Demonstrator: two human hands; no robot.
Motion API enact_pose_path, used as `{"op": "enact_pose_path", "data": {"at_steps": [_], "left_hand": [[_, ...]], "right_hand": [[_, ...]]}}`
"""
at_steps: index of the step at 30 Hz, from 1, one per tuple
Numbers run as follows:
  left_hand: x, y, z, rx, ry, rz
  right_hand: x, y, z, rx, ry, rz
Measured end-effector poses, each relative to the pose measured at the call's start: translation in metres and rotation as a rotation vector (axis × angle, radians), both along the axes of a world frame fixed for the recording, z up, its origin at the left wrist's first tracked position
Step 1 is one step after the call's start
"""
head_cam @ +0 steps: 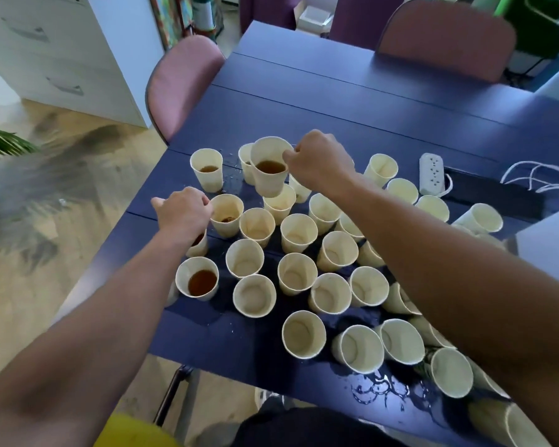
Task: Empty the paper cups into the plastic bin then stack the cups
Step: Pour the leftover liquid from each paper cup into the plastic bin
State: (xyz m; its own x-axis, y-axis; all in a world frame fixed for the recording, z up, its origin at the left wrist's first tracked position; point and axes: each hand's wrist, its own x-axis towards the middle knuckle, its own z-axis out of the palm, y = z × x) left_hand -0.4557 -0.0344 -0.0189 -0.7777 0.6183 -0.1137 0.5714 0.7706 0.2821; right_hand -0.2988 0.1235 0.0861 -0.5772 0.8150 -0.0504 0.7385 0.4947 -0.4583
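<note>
Blue table (336,101), wet, crowded with paper cups. Right hand (320,159) pinches raised cup (269,166) of brown liquid by rim; left hand (183,211) pinches rim of cup (226,214) beside it.

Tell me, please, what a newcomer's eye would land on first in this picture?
First, the crowd of paper cups covering the near half of the dark blue table, most empty, a few holding brown liquid. Next, the right hand lifting a cup of brown liquid by its rim at the far side, while the left hand pinches the rim of another cup. Spilled liquid glistens at the near edge.
</note>
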Motion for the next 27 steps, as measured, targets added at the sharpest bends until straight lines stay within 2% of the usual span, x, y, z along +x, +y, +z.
{"op": "enact_pose_path", "data": {"at_steps": [2,4,7,9,13,16,19,22,25,27], "left_hand": [[0.001,0.002,0.006,0.003,0.025,-0.011],[0.004,0.003,0.022,0.12,0.002,-0.021],[0.023,0.006,0.059,0.439,-0.294,-0.091],[0.046,0.009,0.08,0.528,-0.385,-0.152],[0.085,0.013,0.097,0.455,-0.413,-0.305],[0.107,0.016,0.096,0.316,-0.35,-0.397],[0.131,0.019,0.099,0.259,-0.311,-0.42],[0.155,0.023,0.11,0.258,-0.297,-0.429],[0.177,0.026,0.121,0.295,-0.319,-0.436],[0.195,0.031,0.13,0.324,-0.344,-0.439]], "right_hand": [[0.012,-0.002,0.001,-0.024,0.003,0.005],[0.024,-0.006,0.001,-0.044,0.003,0.01],[0.042,-0.017,0.003,-0.042,0.024,0.011],[0.054,-0.025,0.004,-0.044,-0.001,0.016],[0.077,-0.036,-0.002,-0.029,-0.014,0.059],[0.098,-0.04,-0.005,-0.014,0.004,0.045],[0.122,-0.045,-0.008,0.019,0.021,0.04],[0.155,-0.049,-0.011,-0.04,0.188,-0.014],[0.191,-0.052,-0.014,-0.354,0.519,-0.108],[0.217,-0.055,-0.017,-0.559,0.734,-0.074]]}}
